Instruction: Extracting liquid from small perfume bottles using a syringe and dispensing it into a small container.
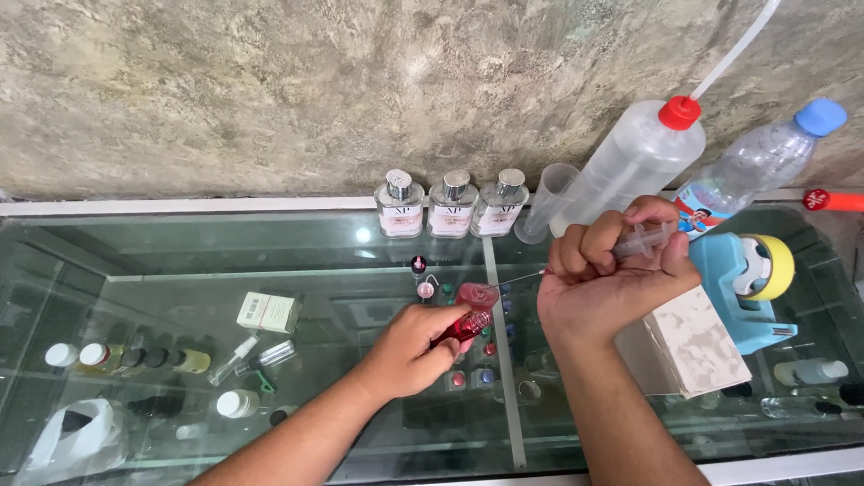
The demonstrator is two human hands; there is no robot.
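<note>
Left hand [409, 346] grips red vial [463, 326]; right hand [612, 270] wraps syringe [641, 241], barrel mostly hidden.

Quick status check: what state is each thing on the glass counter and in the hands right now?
small red bottle: tilted, open, held in left hand.
syringe: gripped in right hand, needle aimed at the bottle mouth.
three perfume bottles: upright, capped, in a row by the wall.
wash bottle: capped red, leaning on the wall.
water bottle: blue cap on, leaning.
measuring cylinder: looks empty.
tape dispenser: holds a yellow roll.
</note>
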